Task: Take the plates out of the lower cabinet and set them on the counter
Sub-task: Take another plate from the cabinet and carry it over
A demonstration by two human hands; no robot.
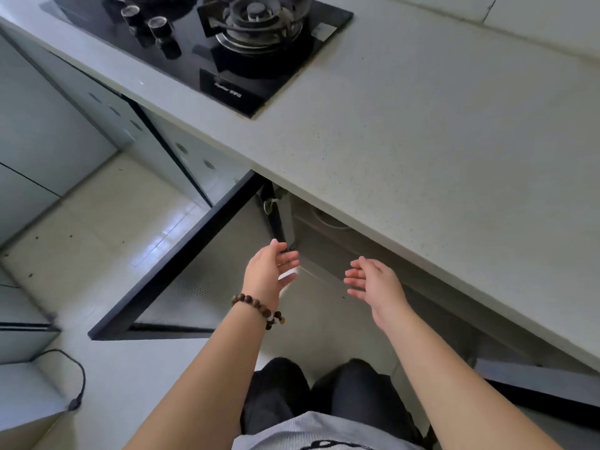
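Both my hands reach toward the open lower cabinet (328,251) under the grey counter (406,151). My left hand (271,267), with a bead bracelet on the wrist, has straight fingers and holds nothing. My right hand (371,280) is also spread, palm turned inward, and holds nothing. The two palms face each other a short way apart in front of the cabinet opening. A pale round edge, perhaps a plate (328,219), shows just under the counter lip; the rest of the cabinet's inside is hidden by the counter.
The left cabinet door (181,271) stands swung out over the tiled floor; a second door (535,381) is open at the lower right. A black gas hob (207,43) sits on the counter's far left. A black cable (76,378) lies on the floor. My knees are below.
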